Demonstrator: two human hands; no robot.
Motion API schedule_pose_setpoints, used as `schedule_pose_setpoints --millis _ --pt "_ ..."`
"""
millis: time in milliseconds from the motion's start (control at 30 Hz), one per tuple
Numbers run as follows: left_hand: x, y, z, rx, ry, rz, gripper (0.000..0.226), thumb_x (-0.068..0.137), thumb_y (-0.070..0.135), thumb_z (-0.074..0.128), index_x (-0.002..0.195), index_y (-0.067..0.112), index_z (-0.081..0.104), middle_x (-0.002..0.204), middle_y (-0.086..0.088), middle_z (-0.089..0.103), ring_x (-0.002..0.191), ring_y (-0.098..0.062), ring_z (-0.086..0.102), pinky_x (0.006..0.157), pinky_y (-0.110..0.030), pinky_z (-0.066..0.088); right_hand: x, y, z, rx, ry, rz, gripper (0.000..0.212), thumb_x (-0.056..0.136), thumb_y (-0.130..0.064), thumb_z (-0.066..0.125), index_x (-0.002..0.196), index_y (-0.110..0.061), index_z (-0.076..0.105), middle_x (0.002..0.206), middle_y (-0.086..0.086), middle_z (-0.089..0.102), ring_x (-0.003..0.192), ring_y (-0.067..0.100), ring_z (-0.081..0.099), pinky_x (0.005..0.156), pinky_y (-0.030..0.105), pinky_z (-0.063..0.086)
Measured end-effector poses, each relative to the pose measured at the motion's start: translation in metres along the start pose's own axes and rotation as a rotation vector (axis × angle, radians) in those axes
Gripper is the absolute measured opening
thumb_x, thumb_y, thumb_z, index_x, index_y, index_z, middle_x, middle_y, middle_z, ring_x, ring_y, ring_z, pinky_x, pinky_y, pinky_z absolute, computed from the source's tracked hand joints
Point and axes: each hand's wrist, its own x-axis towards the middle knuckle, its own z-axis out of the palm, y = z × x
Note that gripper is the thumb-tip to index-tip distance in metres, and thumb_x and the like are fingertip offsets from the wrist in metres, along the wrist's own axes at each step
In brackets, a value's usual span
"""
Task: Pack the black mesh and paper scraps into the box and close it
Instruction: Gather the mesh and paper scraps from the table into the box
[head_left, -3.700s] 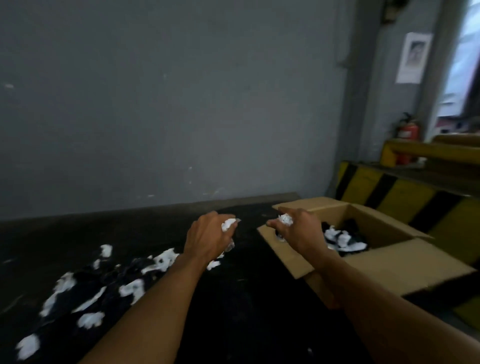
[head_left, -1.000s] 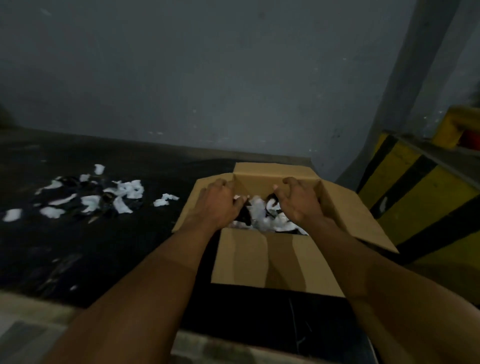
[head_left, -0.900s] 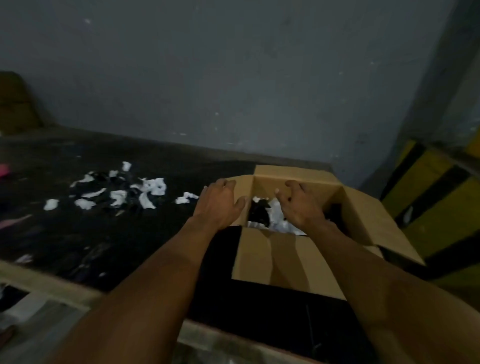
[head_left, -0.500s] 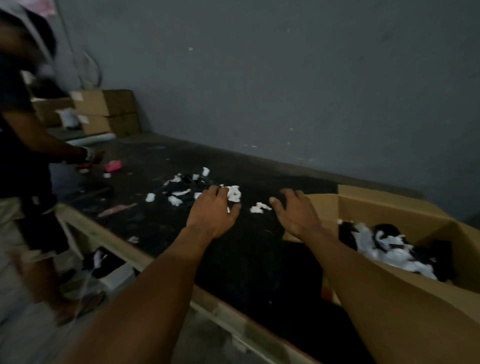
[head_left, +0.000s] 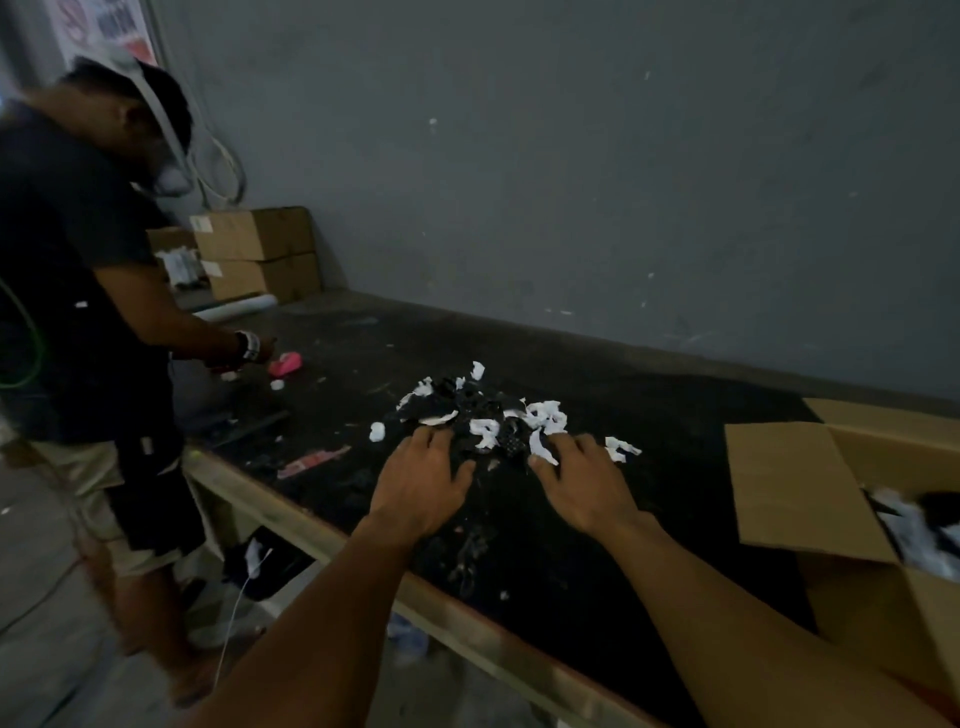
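Observation:
A heap of black mesh (head_left: 470, 410) mixed with white paper scraps (head_left: 545, 415) lies on the dark table (head_left: 649, 431). My left hand (head_left: 421, 483) is at the heap's near left edge, palm down, fingers spread, tips touching the mesh. My right hand (head_left: 584, 486) is at the near right edge, fingers spread over a white scrap. Neither hand holds anything. The open cardboard box (head_left: 800, 493) stands at the far right, with mesh and paper inside.
Another person (head_left: 88, 322) stands at the table's left end beside a pink object (head_left: 284, 362). Stacked cardboard boxes (head_left: 257, 254) sit in the far left corner against the grey wall. The table's wooden front edge (head_left: 467, 623) runs diagonally below my arms.
My hands left the box after dropping scraps in it and moved left across the table to the heap. The view swung left, so the box now sits at the right edge.

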Motion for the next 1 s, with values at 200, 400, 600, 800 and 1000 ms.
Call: schedule_pose_setpoints --millis 200,400,600,800,1000 --pt "0.053 -0.012 0.042 -0.047 -0.04 0.051 0.059 0.096 0.047 0.043 0.144 0.013 0.036 0.143 -0.009 0.041 0.131 -0.021 0.04 0.111 -0.036 0.034 0.043 0.025 0.027 -0.035 -0.038 0.083 0.057 0.095 -0.057 0.037 0.14 -0.023 0.038 0.142 0.01 0.039 0.129 0.028 0.041 0.103 0.046 0.04" --pt "0.136 0.001 0.089 -0.058 -0.07 0.092 0.055 0.097 0.043 0.043 0.143 0.012 0.036 0.141 -0.009 0.043 0.128 -0.022 0.043 0.108 -0.035 0.037 0.126 0.062 0.05 -0.031 -0.037 0.153 0.054 0.095 -0.055 0.037 0.137 -0.021 0.041 0.139 0.012 0.042 0.125 0.029 0.044 0.101 0.044 0.041" --pt "0.228 0.023 0.145 -0.046 -0.152 0.194 0.049 0.097 0.038 0.045 0.139 0.012 0.042 0.136 -0.009 0.048 0.122 -0.021 0.049 0.104 -0.032 0.04 0.207 0.104 0.072 0.009 -0.06 0.204 0.052 0.096 -0.053 0.039 0.135 -0.02 0.044 0.138 0.013 0.043 0.125 0.029 0.045 0.102 0.043 0.042" --pt "0.281 0.045 0.204 -0.053 -0.228 0.272 0.044 0.097 0.032 0.047 0.135 0.009 0.047 0.135 -0.012 0.05 0.122 -0.026 0.049 0.103 -0.035 0.04 0.243 0.156 0.095 -0.003 -0.091 0.342 0.051 0.095 -0.052 0.042 0.135 -0.02 0.044 0.139 0.013 0.044 0.127 0.031 0.043 0.103 0.045 0.041" --pt "0.328 0.065 0.265 -0.098 -0.346 0.366 0.042 0.096 0.032 0.048 0.133 0.012 0.048 0.133 -0.009 0.051 0.12 -0.025 0.05 0.103 -0.034 0.04 0.263 0.196 0.116 -0.014 -0.066 0.472 0.051 0.095 -0.05 0.043 0.137 -0.022 0.043 0.14 0.011 0.044 0.126 0.031 0.042 0.102 0.046 0.041"
